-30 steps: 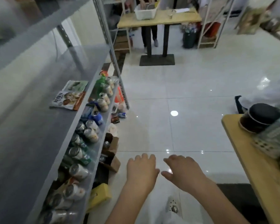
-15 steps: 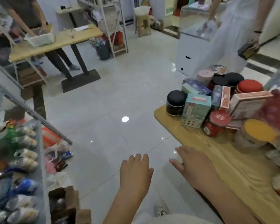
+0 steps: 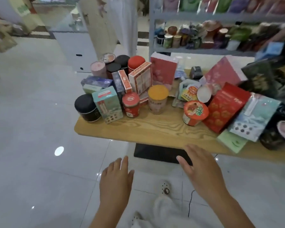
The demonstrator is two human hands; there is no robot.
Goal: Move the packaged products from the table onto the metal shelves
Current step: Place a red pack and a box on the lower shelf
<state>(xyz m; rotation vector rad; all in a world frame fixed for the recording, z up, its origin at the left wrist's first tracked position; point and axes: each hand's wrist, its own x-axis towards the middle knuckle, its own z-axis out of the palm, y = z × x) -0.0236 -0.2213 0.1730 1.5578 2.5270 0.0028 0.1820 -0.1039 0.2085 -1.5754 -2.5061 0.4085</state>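
White tiled floor is filling the left side. The wooden tabletop is running across the middle and off to the right. Behind it, the metal shelves are carrying cans and pouches, all blurred. A person in white clothes is standing beyond the tabletop's far corner.

Both arms are reaching forward, low in the view. The right grip is spreading wide, fingers straight, holding nothing. Its fingertips are lining up with the near edge of the tabletop, and I cannot tell whether they are touching it. The left grip is hanging over the floor, fingers straight and close together, holding nothing, well short of the tabletop.

The packaged products are all sitting on the tabletop, crowded together. The red box is leaning at the right. The pink box is standing at the back. The teal box is standing upright near the left corner. The black jar is sitting just beside it at the corner. The orange-lidded can is standing mid-front. The red tin is standing between the can and the teal box. The noodle cup is tilting against the red box.
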